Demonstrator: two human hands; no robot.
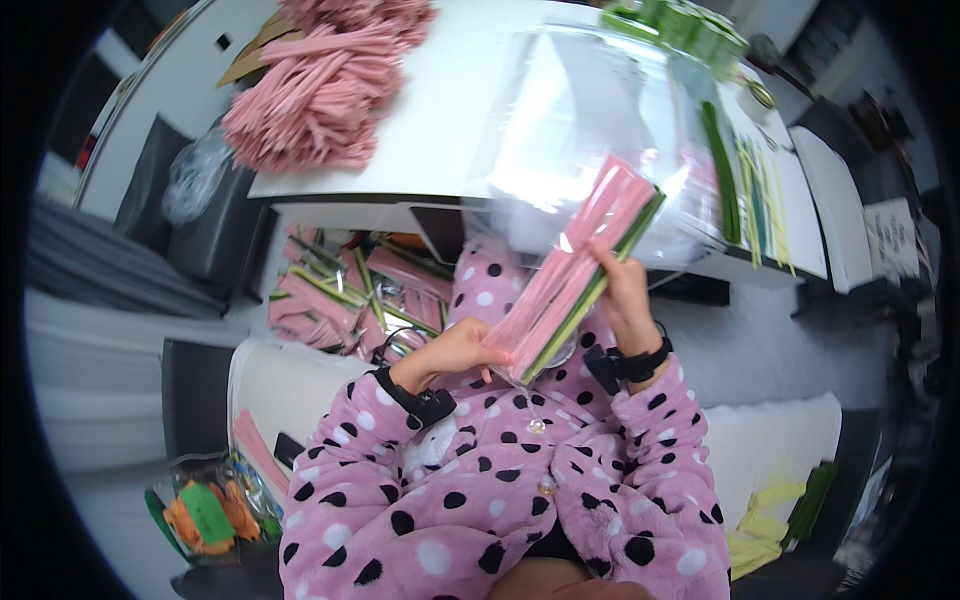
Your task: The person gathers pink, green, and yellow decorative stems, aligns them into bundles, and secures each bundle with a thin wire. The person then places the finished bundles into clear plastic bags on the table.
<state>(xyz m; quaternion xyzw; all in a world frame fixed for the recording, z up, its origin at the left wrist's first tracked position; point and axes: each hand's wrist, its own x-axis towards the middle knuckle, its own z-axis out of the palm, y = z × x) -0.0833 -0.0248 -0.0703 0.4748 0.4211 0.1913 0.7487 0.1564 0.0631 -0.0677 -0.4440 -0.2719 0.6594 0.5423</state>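
Observation:
A clear plastic bag of pink and green fuzzy craft stems point(574, 274) slants across my lap, held in both hands. My left hand point(457, 349) pinches its lower end, the thumb lying over the pink stems. Farther up, my right hand point(622, 289) grips the side where the dark green and yellow-green stems run. Beyond the bag's upper end, a stack of clear plastic bags point(600, 127) lies on the white table point(442, 97) and hangs past its front edge.
A large heap of pink stems point(322, 97) covers the table's left part. Green bundles point(675, 26) stand at the back right, near loose green stems point(721, 172). Filled bags point(360, 292) pile up below the table at left. An orange-filled bag point(214, 517) sits at lower left.

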